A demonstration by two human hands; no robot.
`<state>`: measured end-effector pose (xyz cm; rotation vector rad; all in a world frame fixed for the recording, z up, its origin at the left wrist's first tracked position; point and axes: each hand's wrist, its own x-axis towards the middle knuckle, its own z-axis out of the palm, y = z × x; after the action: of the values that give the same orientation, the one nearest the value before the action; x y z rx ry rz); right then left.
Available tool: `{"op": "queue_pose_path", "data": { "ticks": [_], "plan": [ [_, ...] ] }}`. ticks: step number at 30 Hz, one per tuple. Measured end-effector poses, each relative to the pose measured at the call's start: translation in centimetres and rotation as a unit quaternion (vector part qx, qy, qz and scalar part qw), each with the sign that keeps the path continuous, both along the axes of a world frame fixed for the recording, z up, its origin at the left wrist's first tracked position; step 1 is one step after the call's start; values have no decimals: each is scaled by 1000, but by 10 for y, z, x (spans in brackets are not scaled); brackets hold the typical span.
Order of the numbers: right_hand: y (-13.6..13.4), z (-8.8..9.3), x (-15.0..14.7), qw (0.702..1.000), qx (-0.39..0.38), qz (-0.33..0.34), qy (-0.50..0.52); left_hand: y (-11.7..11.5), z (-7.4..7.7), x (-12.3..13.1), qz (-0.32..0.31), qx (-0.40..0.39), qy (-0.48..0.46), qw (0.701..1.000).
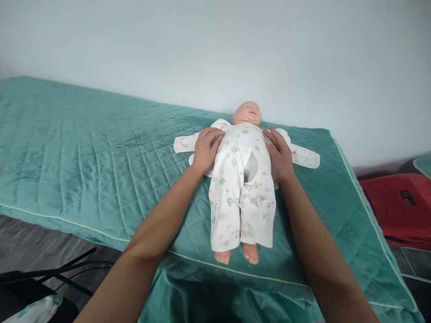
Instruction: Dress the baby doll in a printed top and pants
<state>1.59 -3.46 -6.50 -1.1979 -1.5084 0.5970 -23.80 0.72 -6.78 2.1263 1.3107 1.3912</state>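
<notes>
A baby doll (248, 112) lies on its back, head toward the wall and bare feet toward me. It wears white patterned split-crotch baby trousers (225, 197) that reach high on its chest, with an opening at the crotch. Under them a white patterned baby top (305, 156) shows, its sleeves spread out to both sides. My left hand (208, 146) is closed on the trousers' edge at one side of the doll's torso. On the opposite side my right hand (279, 150) grips the trousers too, fingers bent; its fingertips are partly hidden.
A green quilted cover (101, 152) lies over the bed, with a pale piped edge in front. Behind it rises a white wall (168, 54). At the right stands a red plastic object (399, 202). Lower left are a dark metal frame (57, 271) and a white packet (37, 310).
</notes>
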Motion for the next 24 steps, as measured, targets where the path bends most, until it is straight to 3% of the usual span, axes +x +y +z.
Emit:
{"op": "queue_pose_path", "data": {
  "ticks": [4, 9, 13, 18, 24],
  "plan": [
    [-20, 13, -14, 998, 19, 51, -20, -30, -1, -3, 42, -59, -41, 997],
    [-30, 19, -19, 993, 13, 91, -71, -61, -3, -11, -26, -191, -26, 981],
    [-35, 12, -16, 992, 12, 96, -78, -68, -2, -15, -67, -189, -36, 979],
    [-44, 11, -18, 991, 16, 93, -93, -68, 1, -17, -60, -196, -57, 977],
    [-52, 15, -21, 985, 21, 88, -149, -81, 0, -25, -128, -225, -6, 966]
  ]
}}
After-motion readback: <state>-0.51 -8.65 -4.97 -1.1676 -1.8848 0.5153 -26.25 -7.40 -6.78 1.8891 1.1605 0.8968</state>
